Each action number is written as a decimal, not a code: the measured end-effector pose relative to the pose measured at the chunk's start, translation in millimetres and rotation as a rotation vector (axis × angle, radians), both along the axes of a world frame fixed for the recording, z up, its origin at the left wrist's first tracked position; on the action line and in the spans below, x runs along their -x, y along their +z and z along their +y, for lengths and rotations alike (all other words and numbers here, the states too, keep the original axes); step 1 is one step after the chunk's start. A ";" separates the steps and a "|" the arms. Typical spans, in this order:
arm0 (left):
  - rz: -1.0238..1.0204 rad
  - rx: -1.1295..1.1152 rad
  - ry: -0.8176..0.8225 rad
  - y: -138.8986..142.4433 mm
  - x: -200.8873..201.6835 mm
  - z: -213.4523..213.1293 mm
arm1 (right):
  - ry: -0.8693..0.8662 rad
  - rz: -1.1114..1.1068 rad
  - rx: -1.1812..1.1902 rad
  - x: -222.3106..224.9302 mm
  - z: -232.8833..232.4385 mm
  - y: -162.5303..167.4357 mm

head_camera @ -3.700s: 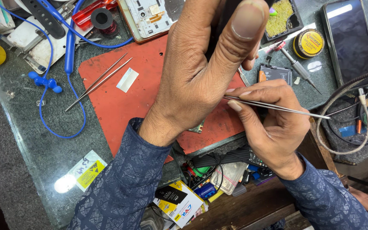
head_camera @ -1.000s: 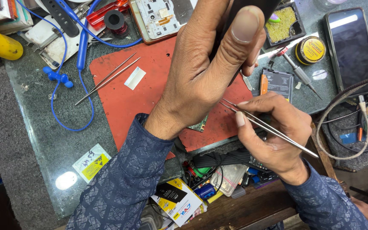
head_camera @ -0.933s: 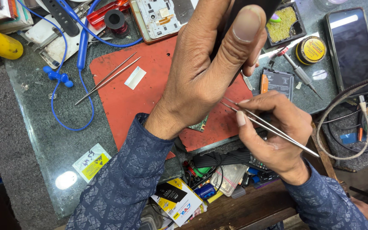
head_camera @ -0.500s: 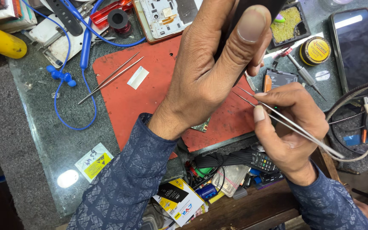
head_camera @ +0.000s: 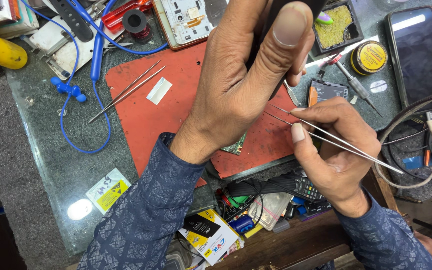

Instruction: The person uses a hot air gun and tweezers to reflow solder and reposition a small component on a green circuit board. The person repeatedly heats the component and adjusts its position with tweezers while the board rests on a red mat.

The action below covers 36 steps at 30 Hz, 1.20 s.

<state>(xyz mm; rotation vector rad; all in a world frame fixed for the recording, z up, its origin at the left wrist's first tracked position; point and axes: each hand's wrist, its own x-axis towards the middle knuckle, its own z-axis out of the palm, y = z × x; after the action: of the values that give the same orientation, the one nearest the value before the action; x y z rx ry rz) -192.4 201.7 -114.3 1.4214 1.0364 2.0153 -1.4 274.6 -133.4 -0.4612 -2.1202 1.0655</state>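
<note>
Watching the head cam feed here, and the setup makes sense once you look at how everything's held. My left hand (head_camera: 241, 85) is raised up close to the camera, wrapped tight around a dark phone (head_camera: 296, 7), thumb pressed along its edge. I'd guess it's lifted like that to get the working spot near the eyes, though the hand hides most of it so I can't tell exactly what's being poked at. My right hand (head_camera: 338, 145) is pinching tweezers (head_camera: 326, 137) low down between thumb and forefinger, pencil-style, tips aimed up-left toward the phone's underside, which gives finer control than gripping them at the back end. Both hands hover over the red mat (head_camera: 176, 115) on the table (head_camera: 56, 150), probably so anything tiny that drops lands on it instead of vanishing. A small green board (head_camera: 236, 146) peeks out under the left wrist, lying on the mat. A spare pair of tweezers (head_camera: 126, 91) sits on the mat's left edge beside a little white strip (head_camera: 159, 91), within easy reach. An opened phone frame (head_camera: 191, 20) lies at the top, a flux tin (head_camera: 369, 56) and screwdriver (head_camera: 351, 80) over on the right next to another phone (head_camera: 418, 50) lying screen-up. Blue earphones (head_camera: 83, 75) are looped off to the left, out of the way.
</note>
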 end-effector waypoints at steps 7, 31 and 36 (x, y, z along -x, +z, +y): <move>-0.023 0.009 -0.014 -1.8 -1.9 -0.2 | 0.014 -0.008 -0.001 1.5 -0.1 1.6; -0.028 -0.005 -0.002 -5.1 -1.9 -0.1 | 0.066 -0.078 -0.229 12.0 -2.7 8.9; -0.048 -0.016 -0.016 -5.0 -2.0 0.0 | 0.062 -0.082 -0.233 12.9 -2.8 8.2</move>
<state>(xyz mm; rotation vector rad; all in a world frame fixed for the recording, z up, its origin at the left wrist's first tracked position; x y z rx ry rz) -190.4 201.7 -119.3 1.3782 0.9876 2.0412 -14.3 271.8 -125.2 -0.3333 -2.3098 0.8311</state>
